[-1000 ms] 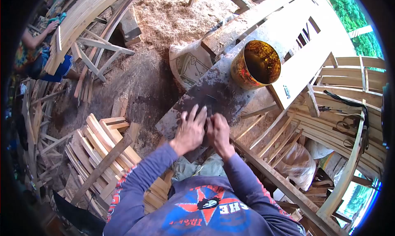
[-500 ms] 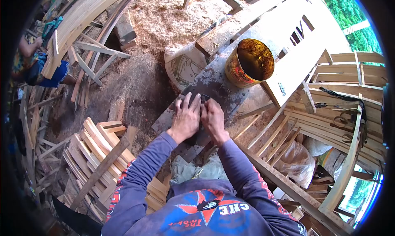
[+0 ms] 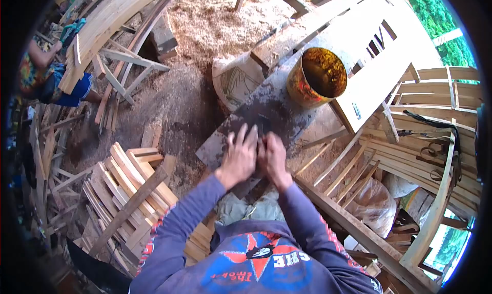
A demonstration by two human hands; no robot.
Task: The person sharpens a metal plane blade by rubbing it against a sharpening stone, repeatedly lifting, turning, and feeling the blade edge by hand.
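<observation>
My left hand (image 3: 239, 158) lies over the plank (image 3: 211, 147), its fingers stretched forward and pressing down beside my right hand. Curled fingers close my right hand (image 3: 273, 158) around a dark, narrow, flat piece (image 3: 264, 122) that looks like a blade; its far end shows beyond my fingertips. What lies under both palms is hidden. Dark wet-looking stains cover the plank around my hands. A round yellow-brown can (image 3: 303, 89), open at the top and stained inside, stands on the plank ahead and to the right.
Stacked wooden pieces (image 3: 125, 179) lie at my left. A long pale board (image 3: 376, 84) extends beyond the can. Wooden ribs and planking (image 3: 435, 109) rise at right, near a clear plastic bag (image 3: 376, 196). Another person (image 3: 48, 71) is at far left. Sawdust (image 3: 205, 33) covers the ground.
Both hands have slid back along the plank toward my body, uncovering the far end of the dark piece. The view has shifted slightly; the can stays in place.
</observation>
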